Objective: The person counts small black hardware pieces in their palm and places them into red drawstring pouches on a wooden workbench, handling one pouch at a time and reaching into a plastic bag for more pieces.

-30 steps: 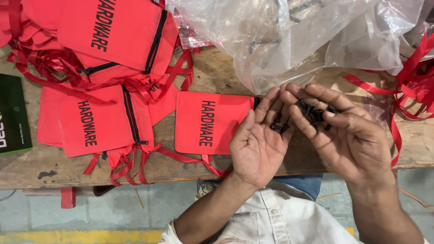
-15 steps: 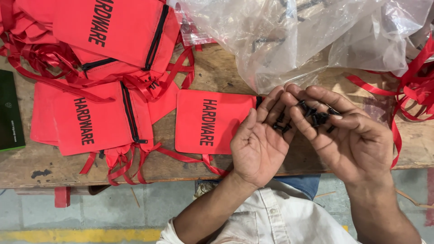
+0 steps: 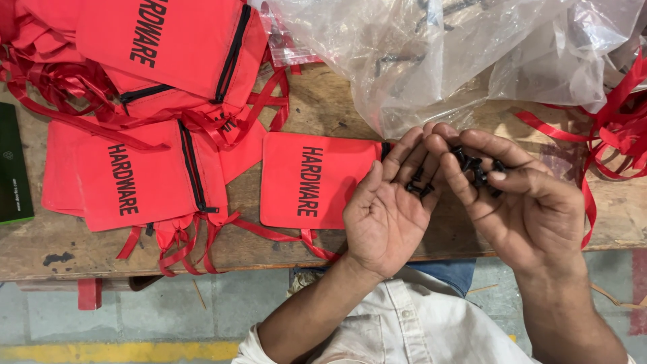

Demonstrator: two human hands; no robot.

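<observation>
My left hand [image 3: 387, 209] is palm up over the front edge of the wooden table [image 3: 60, 243], with a few small black screws [image 3: 419, 187] lying on its fingers. My right hand [image 3: 522, 202] is cupped beside it, fingertips touching the left fingers, and holds several more small black screws [image 3: 477, 168]. A single red zip pouch [image 3: 306, 178] with black lettering lies flat on the table just left of my left hand, its right end hidden behind my fingers.
A pile of red zip pouches [image 3: 162, 87] with tangled red ribbons fills the table's left. A large crumpled clear plastic bag [image 3: 445, 54] lies at the back. Loose red ribbons [image 3: 617, 128] trail at the right. A dark green box [image 3: 13, 172] sits at the left edge.
The view has drifted slightly right; both hands stay together in nearly the same pose, with the fingers shifting a little around the screws.
</observation>
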